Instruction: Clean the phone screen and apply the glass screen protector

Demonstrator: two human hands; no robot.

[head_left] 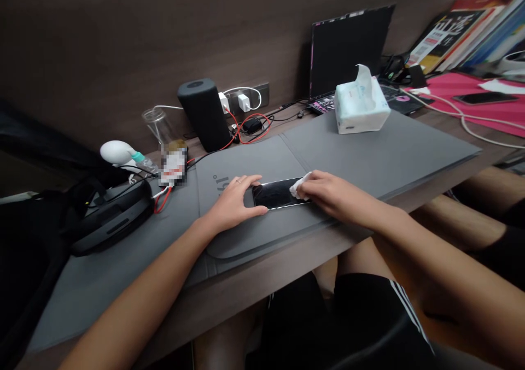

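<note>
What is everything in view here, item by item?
phone: 1, black, flat on the mat between the hands
tissue wad: 1, white, on the phone's right end
desk mat: 1, grey, on the desk
tissue pack: 1, white, far side of the mat
laptop: 1, black, open behind the tissue pack
speaker: 1, black, upright by the wall
glass: 1, clear, left of the speaker
red cable: 1, red, right of the speaker
second phone: 1, dark, on the pink surface
books: several, mixed colours, top right
left hand: 1, grips the phone's left end
right hand: 1, pinches the tissue wad
</note>
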